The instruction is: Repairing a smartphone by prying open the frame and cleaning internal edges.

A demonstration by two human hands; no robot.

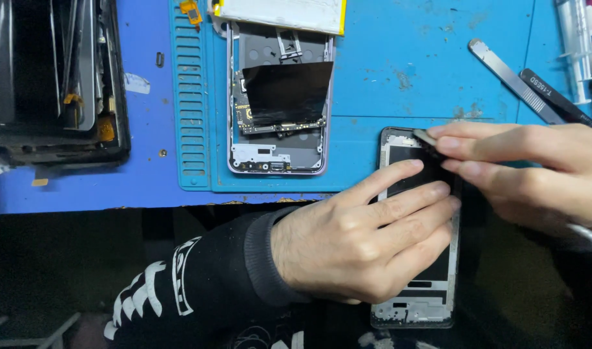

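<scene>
The frame (pixel 417 245) lies half off the mat (pixel 373 77) edge, toward the person. The left hand (pixel 367 239) presses flat on it, fingers spread; the right hand (pixel 528 165) pinches what looks like a small dark part (pixel 426 137) at its far corner. A slip could tip the frame off. Tweezers (pixel 512 77) crowd its right; open mat lies beyond it.

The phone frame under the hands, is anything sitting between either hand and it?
Nothing visible does. The left hand lies flat on the phone frame, fingers across its dark middle. The right hand pinches a small flat piece at the frame's top corner. The tweezers lie apart on the blue mat.
</scene>
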